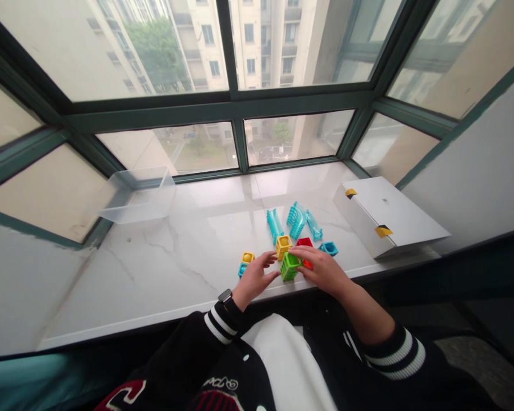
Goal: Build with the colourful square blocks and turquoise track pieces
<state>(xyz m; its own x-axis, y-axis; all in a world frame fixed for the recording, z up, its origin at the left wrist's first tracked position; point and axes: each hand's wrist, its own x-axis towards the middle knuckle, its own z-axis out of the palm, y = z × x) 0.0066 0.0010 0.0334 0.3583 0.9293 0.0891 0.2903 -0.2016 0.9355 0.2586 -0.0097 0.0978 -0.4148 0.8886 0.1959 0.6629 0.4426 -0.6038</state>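
A green ribbed toy block (289,266) stands near the front edge of the white marble sill (188,251). My right hand (323,269) is curled round its right side, fingers on top of it. My left hand (256,278) reaches in from the left, fingertips at the block's lower left corner. Just behind the green block sit a yellow open block (283,245) and a red block (305,244), the red one partly hidden by my right fingers. A small yellow block (248,257) on a blue piece (242,269) lies beside my left hand.
Several turquoise ribbed track pieces (297,220) and a blue square block (329,248) lie behind the hands. A white flat box (388,216) rests at the right end of the sill. A clear plastic bin (139,194) stands at the back left by the window.
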